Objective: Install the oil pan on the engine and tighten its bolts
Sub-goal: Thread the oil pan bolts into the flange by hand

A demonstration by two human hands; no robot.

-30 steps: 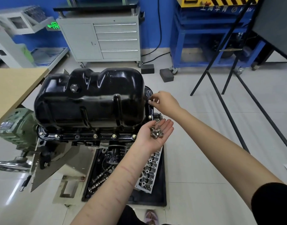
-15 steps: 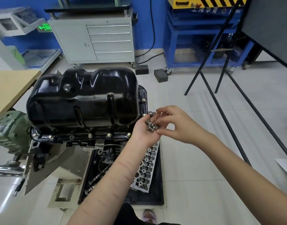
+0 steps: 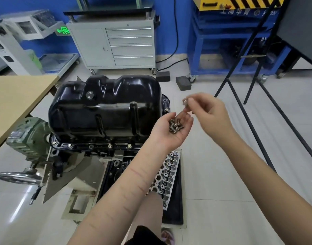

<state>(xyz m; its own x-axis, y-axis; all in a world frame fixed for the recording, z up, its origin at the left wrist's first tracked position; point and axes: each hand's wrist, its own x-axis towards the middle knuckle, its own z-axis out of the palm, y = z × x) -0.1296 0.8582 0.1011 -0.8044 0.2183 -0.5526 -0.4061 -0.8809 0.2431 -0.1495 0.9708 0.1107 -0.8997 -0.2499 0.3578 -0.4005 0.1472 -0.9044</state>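
Held palm up, the left hand (image 3: 171, 131) is open and carries a little pile of bolts (image 3: 175, 126). Just past it, the right hand (image 3: 207, 115) pinches one bolt (image 3: 185, 101) in its fingertips. Behind them sits the black oil pan (image 3: 105, 110) on the engine (image 3: 28, 138), with bolts along its front edge (image 3: 109, 146).

Grey drawer cabinet (image 3: 114, 45) on castors far centre, blue wall behind. Blue steel rack (image 3: 222, 50) far right. Wooden table (image 3: 15, 98) left. Cylinder head (image 3: 166, 179) in black floor tray (image 3: 176, 209) near centre. Two dark blocks (image 3: 182, 83) on the floor.
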